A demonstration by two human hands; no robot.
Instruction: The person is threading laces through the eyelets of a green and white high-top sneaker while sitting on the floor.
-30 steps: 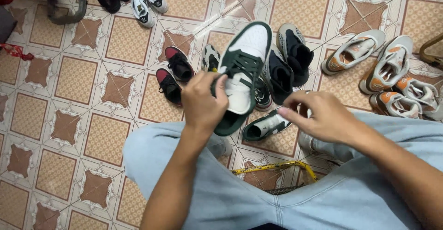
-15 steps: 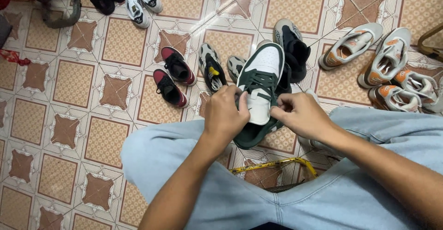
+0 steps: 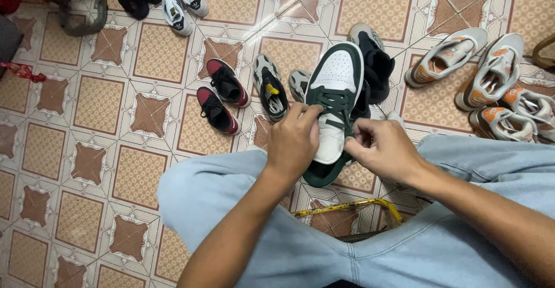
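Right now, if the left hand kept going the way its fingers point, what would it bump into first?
The left hand points up and to the right, and its fingers already touch the dark laces of the green and white sneaker, so it would meet that shoe first.

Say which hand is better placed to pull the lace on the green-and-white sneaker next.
Probably right: the right hand pinches the dark lace beside the green-and-white sneaker, while the left hand steadies its other side.

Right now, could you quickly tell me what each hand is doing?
Left hand: closed, gripping the green-and-white sneaker at its side.
Right hand: closed, fingertips pinching the sneaker's dark lace.
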